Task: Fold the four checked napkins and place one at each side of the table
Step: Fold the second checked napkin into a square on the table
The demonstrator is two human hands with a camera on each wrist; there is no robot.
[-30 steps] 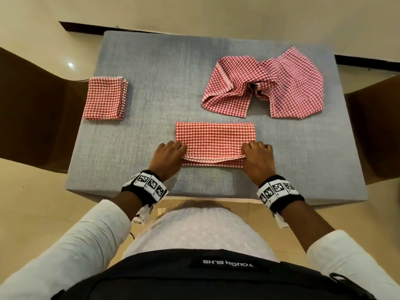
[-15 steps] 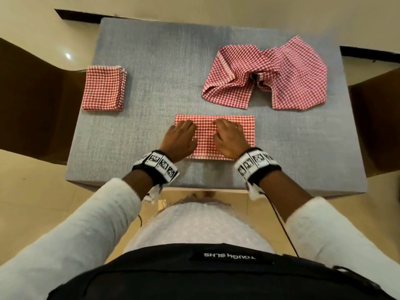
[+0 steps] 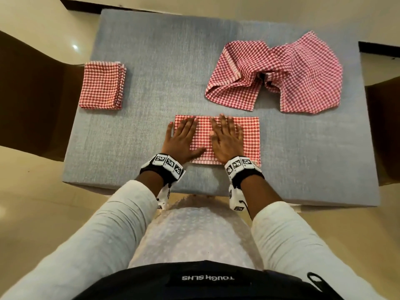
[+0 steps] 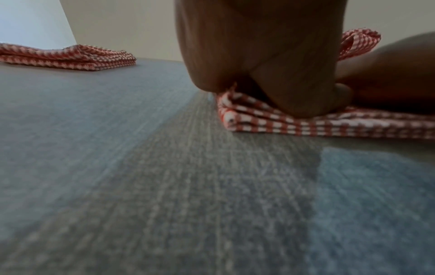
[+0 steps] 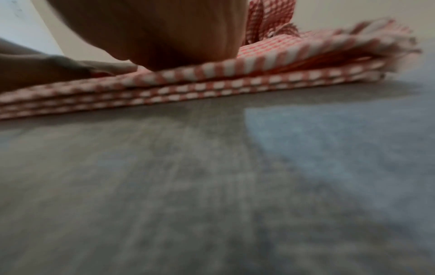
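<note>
A red-and-white checked napkin [image 3: 249,137], folded into a strip, lies near the front edge of the grey table [image 3: 151,61]. Both palms press flat on it: my left hand [image 3: 184,137] on its left end, my right hand [image 3: 226,137] near its middle, fingers straight. The wrist views show the stacked layers of this napkin [image 4: 306,126] [image 5: 212,87] under the left hand [image 4: 270,55] and the right hand [image 5: 164,33]. A folded square napkin [image 3: 101,85] sits at the table's left side. An unfolded, crumpled heap of checked napkins [image 3: 281,74] lies at the back right.
Dark brown chairs stand at the left [image 3: 28,94] and the right [image 3: 385,126] of the table. Bare grey tabletop spans the back left and the front right corner. Cream floor surrounds the table.
Both hands have left the napkin's front corners, where they brought the near edge over, and moved onto its top. They now lie flat with fingers spread forward.
</note>
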